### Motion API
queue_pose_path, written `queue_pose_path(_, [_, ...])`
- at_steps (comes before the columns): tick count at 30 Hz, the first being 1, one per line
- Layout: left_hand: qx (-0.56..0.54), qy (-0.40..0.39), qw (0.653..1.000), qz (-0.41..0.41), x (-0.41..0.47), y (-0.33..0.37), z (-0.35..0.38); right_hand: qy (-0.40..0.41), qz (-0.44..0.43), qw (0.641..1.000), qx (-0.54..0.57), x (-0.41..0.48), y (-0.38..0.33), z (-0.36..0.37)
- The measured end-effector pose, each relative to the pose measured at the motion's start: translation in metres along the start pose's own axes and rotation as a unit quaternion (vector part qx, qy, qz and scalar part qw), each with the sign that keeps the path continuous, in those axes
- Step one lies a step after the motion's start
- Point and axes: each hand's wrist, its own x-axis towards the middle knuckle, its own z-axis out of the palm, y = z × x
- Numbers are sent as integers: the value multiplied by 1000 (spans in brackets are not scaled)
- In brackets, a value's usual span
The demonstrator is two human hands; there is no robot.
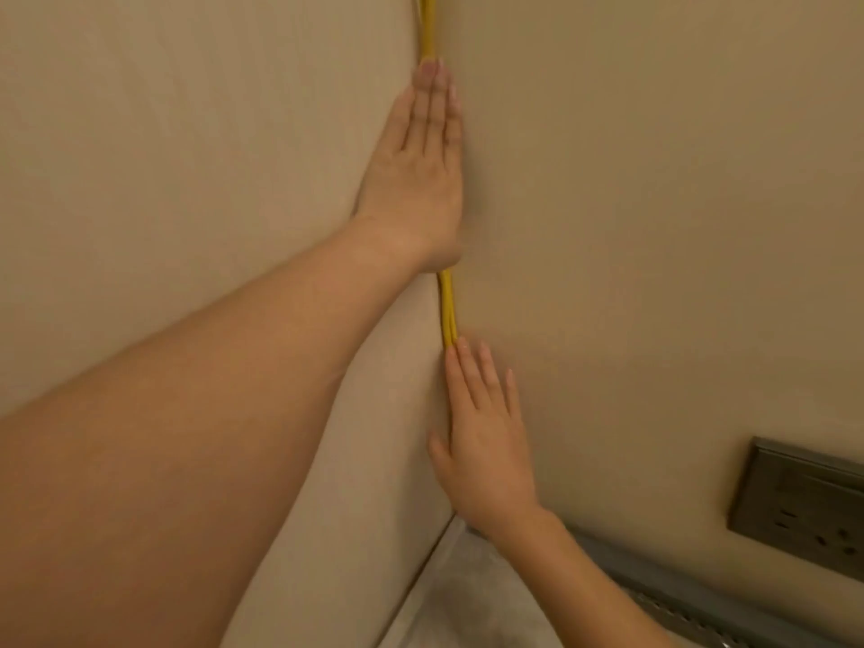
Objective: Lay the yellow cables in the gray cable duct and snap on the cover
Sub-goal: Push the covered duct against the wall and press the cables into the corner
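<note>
1. Cables (448, 306): a yellow bundle runs upright in the seam where the left wall (187, 133) meets the right wall (654, 180). We see it above the upper hand and between the two hands; the rest is covered.
2. Left hand (416, 180): high on the cables, laid flat over them. Fingers (432, 100) are straight, close together and pointing up, gripping nothing.
3. Right hand (486, 446): lower on the cables, just under their bare stretch. Fingers (467, 371) are straight and slightly spread, the tips touch the bundle's lower visible end, and they grip nothing.
4. Gray strip (654, 586): slotted, well below and right of the cables, at the right wall's foot. We cannot tell if it is the duct.
5. Socket (799, 502): a dark plate on the right wall, far right of the cables and lower.
</note>
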Motion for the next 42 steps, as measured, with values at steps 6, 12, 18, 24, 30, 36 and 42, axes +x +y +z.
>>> queue_pose_path(6, [-2,6,1000,2,-2,0,-1,-26,498,539,679,-33,-17,12])
queue_pose_path(12, [-23,1,1000,6,-1,0,1,-89,554,323,762,3,12,-16])
queue_pose_path(18, [-17,-2,1000,9,-1,2,1,-140,541,379,737,16,-1,-17])
queue_pose_path(24, [-14,4,1000,9,-1,1,3,-186,477,432,742,-6,12,-9])
queue_pose_path(30, [-11,7,1000,9,-1,1,2,-185,384,705,567,-39,-11,11])
queue_pose_path(36, [-6,10,1000,7,1,2,2,-152,281,860,397,-32,-23,24])
queue_pose_path(42, [-9,12,1000,7,0,1,4,-150,267,872,381,-30,-14,33])
